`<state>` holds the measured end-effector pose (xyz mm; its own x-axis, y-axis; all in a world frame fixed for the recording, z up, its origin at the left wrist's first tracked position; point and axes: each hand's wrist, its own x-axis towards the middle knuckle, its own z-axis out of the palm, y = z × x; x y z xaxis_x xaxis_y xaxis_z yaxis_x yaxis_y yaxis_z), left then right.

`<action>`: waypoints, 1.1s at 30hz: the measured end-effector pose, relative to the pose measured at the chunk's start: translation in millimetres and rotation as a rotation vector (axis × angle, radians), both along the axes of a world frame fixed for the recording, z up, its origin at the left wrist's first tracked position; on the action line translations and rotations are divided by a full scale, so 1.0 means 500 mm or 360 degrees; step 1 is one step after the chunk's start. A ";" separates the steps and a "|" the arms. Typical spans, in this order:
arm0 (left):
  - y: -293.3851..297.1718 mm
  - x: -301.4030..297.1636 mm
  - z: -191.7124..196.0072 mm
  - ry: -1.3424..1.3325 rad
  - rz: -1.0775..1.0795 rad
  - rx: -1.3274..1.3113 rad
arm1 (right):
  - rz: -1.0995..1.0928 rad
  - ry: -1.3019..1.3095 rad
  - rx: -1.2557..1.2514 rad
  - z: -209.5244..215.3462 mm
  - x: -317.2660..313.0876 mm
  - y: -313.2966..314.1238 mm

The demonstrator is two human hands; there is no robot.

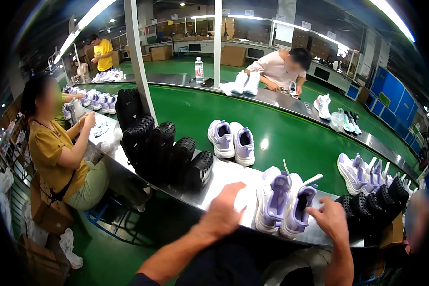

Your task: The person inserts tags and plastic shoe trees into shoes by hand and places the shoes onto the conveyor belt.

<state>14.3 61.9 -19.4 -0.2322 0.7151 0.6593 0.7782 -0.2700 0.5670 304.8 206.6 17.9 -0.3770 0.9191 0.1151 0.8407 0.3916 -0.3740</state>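
A pair of white and lilac sneakers [285, 202] stands on the metal ledge [229, 176] beside the green conveyor belt [195, 112], with white tabs sticking up from them. My left hand [222, 212] lies flat on the ledge just left of the pair, its fingers apart and nothing in it. My right hand [329, 217] hovers at the right sneaker's side, fingers spread, holding nothing. A second sneaker pair [231, 140] sits farther up on the belt's edge.
Rows of black shoe lasts [167, 152] line the ledge to my left, more lasts [374, 202] to my right. A seated person in yellow [57, 152] works on the left. Another person [281, 69] works across the belt. More sneakers [359, 171] lie at right.
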 end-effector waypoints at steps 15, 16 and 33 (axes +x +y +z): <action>-0.082 -0.197 0.211 0.0866 0.1069 0.0521 | 0.0355 0.1399 -0.0639 0.038 -0.234 -0.182; -0.099 -0.145 0.207 0.0975 0.0828 0.0581 | 0.0301 0.1411 -0.0767 0.044 -0.277 -0.200; 0.014 -0.036 0.119 -0.1155 -0.0664 -0.0349 | 0.0414 0.0226 -0.0112 0.122 -0.193 -0.299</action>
<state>-4.0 68.7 39.9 -0.2326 0.9293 0.2870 0.0655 -0.2794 0.9579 208.2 57.1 78.7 -0.5856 0.8012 0.1232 0.6528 0.5562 -0.5143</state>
